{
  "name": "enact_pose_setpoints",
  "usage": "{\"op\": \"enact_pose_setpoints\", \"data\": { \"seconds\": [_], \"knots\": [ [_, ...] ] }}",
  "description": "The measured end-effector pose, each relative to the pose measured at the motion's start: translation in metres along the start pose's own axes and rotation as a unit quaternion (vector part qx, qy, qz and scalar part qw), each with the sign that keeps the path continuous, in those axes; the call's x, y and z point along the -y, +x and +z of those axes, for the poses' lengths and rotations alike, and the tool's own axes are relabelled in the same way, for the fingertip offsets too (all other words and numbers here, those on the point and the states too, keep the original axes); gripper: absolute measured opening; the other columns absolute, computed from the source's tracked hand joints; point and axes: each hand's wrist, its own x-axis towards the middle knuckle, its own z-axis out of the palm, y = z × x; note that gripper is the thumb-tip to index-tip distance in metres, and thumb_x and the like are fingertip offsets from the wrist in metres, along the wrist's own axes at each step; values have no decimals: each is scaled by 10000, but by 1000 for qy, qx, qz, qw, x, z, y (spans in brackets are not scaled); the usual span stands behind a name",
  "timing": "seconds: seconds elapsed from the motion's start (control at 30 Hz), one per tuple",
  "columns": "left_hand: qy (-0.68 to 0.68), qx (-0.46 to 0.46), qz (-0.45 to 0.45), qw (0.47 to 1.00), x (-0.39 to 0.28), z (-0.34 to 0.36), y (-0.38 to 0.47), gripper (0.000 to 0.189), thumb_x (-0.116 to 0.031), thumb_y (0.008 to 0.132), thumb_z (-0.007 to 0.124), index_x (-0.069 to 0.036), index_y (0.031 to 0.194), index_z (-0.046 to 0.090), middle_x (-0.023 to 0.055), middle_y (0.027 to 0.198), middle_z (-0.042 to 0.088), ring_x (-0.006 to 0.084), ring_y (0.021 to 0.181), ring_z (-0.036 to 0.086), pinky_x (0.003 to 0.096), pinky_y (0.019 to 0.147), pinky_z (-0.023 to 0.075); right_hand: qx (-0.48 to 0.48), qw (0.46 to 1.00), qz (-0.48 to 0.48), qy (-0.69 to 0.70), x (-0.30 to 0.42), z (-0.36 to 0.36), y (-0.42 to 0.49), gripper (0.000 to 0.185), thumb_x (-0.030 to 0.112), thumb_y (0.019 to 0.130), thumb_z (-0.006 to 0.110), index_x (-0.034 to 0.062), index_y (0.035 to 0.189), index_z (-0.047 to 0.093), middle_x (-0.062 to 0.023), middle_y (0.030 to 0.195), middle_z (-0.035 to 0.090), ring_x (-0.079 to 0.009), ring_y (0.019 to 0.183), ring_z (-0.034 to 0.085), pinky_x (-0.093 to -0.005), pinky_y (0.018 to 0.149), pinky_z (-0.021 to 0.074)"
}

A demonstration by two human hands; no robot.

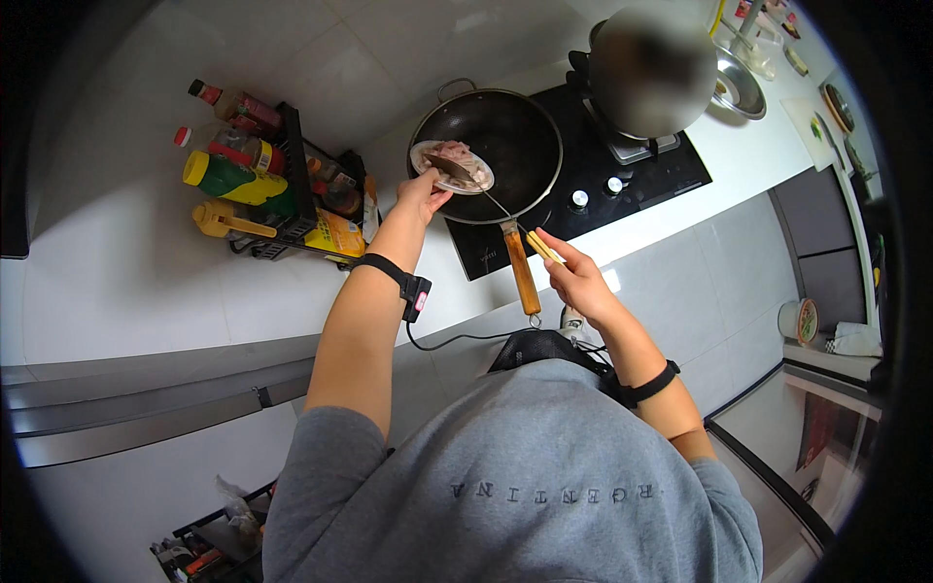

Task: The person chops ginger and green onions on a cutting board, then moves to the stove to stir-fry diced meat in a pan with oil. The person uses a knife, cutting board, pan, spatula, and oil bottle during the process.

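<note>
My left hand grips the near rim of a small white plate over the left side of a dark wok. Pale pink slices of raw meat lie on the plate. In my right hand is the yellow handle of a metal spatula. Its blade rests over the meat, close to my left thumb. The wok sits on the left part of a black gas hob, its wooden handle pointing towards me. The wok's inside looks dark, with no food visible in it.
A black rack of sauce and oil bottles stands left of the wok. A blurred round shape covers the hob's right side. Farther right are a steel bowl and a cutting board with a knife. A cable hangs from my left wrist strap.
</note>
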Motion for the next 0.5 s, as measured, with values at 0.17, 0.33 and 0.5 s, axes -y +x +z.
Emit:
{"op": "enact_pose_setpoints", "data": {
  "seconds": [0.17, 0.33, 0.5],
  "knots": [
    [44, 6, 10, 999, -5, 1, -1, 340, -52, 825, 690, 91, 1106, 563, 194, 1039, 635, 330, 893, 700, 394, 771, 645, -14, 1000, -22, -2, -8, 7, 15, 500, 149, 1050, 512, 200, 1537, 412, 84, 684, 403, -19, 557, 340, -182, 474, 296],
    [72, -11, 23, 997, -8, 6, 1, 370, -69, 830, 704, 87, 1125, 545, 195, 1062, 625, 311, 872, 699, 387, 756, 647, -30, 999, -19, -3, -11, 7, 20, 508, 155, 1014, 562, 160, 1512, 461, 37, 886, 577, -72, 726, 466, -233, 688, 446],
    [110, -22, 31, 993, -12, 15, 2, 389, -99, 849, 724, 89, 1134, 537, 200, 1069, 620, 312, 868, 696, 385, 731, 651, -38, 999, -19, -8, -14, 8, 25, 510, 148, 1010, 562, 147, 1510, 462, 36, 913, 583, -76, 730, 470, -237, 702, 454]
  ]
}}
